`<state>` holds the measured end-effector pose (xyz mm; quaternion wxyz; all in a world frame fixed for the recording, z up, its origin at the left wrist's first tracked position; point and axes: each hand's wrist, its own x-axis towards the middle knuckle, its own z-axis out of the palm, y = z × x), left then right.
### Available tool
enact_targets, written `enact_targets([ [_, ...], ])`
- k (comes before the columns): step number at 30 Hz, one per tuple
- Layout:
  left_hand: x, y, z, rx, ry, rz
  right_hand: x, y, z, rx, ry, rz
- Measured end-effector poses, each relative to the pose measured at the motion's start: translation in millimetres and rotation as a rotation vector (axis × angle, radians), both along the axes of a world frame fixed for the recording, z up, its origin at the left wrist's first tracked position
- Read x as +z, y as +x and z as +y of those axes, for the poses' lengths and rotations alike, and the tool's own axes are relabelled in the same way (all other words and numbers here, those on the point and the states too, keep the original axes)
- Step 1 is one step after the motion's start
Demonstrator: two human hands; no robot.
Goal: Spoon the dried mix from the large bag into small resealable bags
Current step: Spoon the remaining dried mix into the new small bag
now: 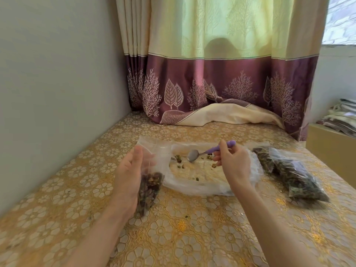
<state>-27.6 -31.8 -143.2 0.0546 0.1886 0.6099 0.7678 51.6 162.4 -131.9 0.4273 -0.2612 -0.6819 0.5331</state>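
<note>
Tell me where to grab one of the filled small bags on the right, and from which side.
Judging by pose: the filled bags lie flat and overlapping on the tablecloth, bulging with mix. Pinch the nearer bag's flat clear edge at its near-right corner, coming from the open table side. The right hand, holding the spoon, blocks the left approach.

no readable text, labels or numbers anywhere.

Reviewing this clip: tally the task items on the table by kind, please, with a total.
Large bag, nearly empty: 1
Small bag being filled, held by the left hand: 1
Filled small bags lying at the right: at least 2, overlapping, so the exact count is unclear
Purple-handled spoon, held by the right hand: 1
Total: at least 5
</note>
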Motion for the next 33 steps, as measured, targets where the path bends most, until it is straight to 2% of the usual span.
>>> enact_targets([
  [8,1,0,0,0.002,-0.011,-0.006,-12,-13,-8,0.121,-0.05,-0.075],
  [15,3,0,1,0.028,-0.041,0.013,-11,-11,-7,0.314,-0.433,-0.041],
  [21,0,-2,1,0.029,-0.017,-0.019,-8,-10,-12,0.344,-0.609,0.003],
  [27,-1,-3,1,0.039,-0.032,0.018,7,-2,-9,0.24,-0.566,0.062],
  [33,-2,-2,1,0.049,-0.014,0.042,32,8,-9,0.264,-0.408,0.145],
])
